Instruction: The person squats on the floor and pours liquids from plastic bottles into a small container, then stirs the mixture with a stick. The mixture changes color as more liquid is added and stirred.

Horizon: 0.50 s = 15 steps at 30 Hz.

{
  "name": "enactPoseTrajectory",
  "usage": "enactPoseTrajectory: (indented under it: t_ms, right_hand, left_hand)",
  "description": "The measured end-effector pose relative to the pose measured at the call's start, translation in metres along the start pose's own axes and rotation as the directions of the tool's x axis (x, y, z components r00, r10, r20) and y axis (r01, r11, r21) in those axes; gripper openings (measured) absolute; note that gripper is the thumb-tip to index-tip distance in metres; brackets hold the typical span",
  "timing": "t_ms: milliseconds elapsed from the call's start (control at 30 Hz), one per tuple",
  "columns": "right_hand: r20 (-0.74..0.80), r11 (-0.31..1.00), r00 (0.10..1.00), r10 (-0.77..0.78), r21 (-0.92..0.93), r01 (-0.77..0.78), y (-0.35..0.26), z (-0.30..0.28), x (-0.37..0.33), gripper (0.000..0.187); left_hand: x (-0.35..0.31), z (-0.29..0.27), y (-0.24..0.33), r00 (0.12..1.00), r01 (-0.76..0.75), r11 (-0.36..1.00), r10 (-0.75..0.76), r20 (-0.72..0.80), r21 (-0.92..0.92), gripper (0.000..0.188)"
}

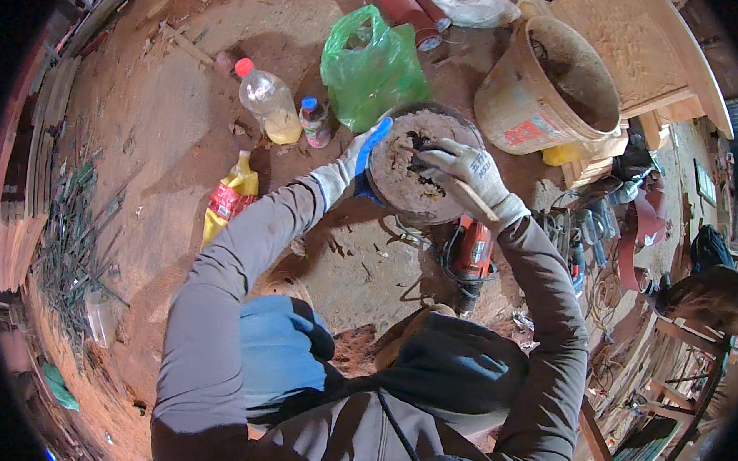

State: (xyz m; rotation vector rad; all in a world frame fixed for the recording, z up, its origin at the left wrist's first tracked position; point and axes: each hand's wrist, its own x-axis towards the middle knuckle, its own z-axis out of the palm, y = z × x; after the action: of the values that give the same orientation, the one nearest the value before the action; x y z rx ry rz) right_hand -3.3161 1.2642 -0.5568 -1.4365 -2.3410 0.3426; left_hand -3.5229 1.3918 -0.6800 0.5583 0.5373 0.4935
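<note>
A round, dark-rimmed tub filled with grey-brown powdery material is in front of me, with black patches showing near its middle. My left hand, in a white glove with blue on it, grips the tub's left rim. Over the tub's right side, my right hand in a whitish glove is closed round a thin wooden stick. The stick slants across the tub, its near end sticking out below the wrist; its far end is hard to make out in the powder. An orange-red power tool lies just below the tub.
Beyond the tub are a green plastic bag, a large dirty bucket and red tubes. To the left stand a red-capped bottle and a small blue-capped bottle, near a yellow bottle. Tools lie right.
</note>
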Motion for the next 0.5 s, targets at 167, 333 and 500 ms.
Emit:
enactPoseTrajectory:
  t_ms: [167, 333, 500]
  right_hand:
    - [-0.066, 0.986, 0.987, 0.15, 0.085, -0.144, 0.03, -0.032, -0.023, 0.041]
    - [0.04, 0.87, 0.92, 0.389, 0.313, -0.381, 0.034, -0.041, -0.044, 0.034]
    - [0.103, 0.749, 0.805, 0.584, 0.314, -0.584, 0.041, -0.045, -0.082, 0.03]
  left_hand:
    - [-0.023, 0.068, -0.005, 0.993, 0.082, 0.99, -0.092, -0.079, -0.116, 0.056]
    - [-0.041, 0.056, -0.069, 0.999, -0.053, 0.954, 0.05, -0.019, -0.295, 0.057]
    - [-0.063, 0.066, -0.106, 0.971, -0.144, 0.905, 0.051, -0.235, -0.399, 0.058]
